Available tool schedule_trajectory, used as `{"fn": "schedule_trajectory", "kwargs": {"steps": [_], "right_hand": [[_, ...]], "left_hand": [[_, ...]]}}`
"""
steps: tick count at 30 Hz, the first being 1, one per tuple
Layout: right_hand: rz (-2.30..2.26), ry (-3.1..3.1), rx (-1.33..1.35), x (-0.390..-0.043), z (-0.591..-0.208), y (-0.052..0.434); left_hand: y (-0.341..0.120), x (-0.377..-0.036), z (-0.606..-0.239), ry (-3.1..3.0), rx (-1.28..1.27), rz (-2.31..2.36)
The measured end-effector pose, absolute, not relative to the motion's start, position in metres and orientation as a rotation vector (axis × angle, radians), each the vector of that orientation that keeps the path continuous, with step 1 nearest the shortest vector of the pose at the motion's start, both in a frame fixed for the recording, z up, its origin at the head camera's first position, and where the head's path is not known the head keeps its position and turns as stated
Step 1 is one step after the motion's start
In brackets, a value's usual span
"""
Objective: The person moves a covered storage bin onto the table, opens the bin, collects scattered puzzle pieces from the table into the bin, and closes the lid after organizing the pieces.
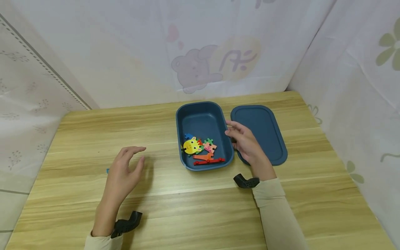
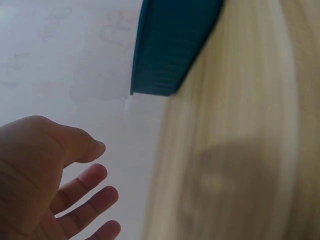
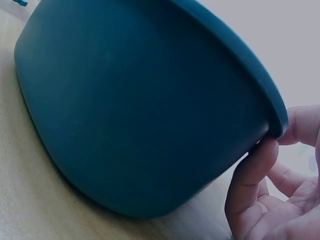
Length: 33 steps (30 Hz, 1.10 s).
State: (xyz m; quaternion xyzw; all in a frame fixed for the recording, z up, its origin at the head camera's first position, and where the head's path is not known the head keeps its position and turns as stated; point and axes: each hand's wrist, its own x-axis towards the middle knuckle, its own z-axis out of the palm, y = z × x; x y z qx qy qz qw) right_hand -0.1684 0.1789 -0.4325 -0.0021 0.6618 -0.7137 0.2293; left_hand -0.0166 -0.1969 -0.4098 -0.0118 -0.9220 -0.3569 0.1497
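Observation:
A deep blue plastic box point(image 1: 203, 123) stands uncovered on the wooden table. My right hand point(image 1: 248, 144) pinches its right rim, and in the right wrist view the fingertips point(image 3: 265, 155) meet the rim's corner. At the near end inside lie several colourful puzzle pieces: a yellow animal-face piece point(image 1: 191, 146), a pink piece point(image 1: 210, 147), an orange piece point(image 1: 202, 157) and a red strip with small knobs point(image 1: 209, 161). Left of the box, my left hand point(image 1: 123, 173) hovers over the table holding nothing, fingers relaxed and thumb apart. A small blue bit point(image 1: 107, 171) peeks out behind it, mostly hidden.
The flat blue lid point(image 1: 262, 128) lies right of the box, partly behind my right hand. Patterned white curtains point(image 1: 131, 52) hang along the table's back and sides. A black wrist mount point(image 1: 126, 225) sits on each forearm.

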Motion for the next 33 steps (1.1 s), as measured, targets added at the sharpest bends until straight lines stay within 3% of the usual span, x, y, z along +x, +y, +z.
{"fn": "schedule_trajectory", "kwargs": {"steps": [33], "right_hand": [[-1.979,1.817,-0.013,-0.167,-0.432,0.178]], "left_hand": [[-0.236,0.019,-0.443,-2.647,-0.002,-0.802]]}}
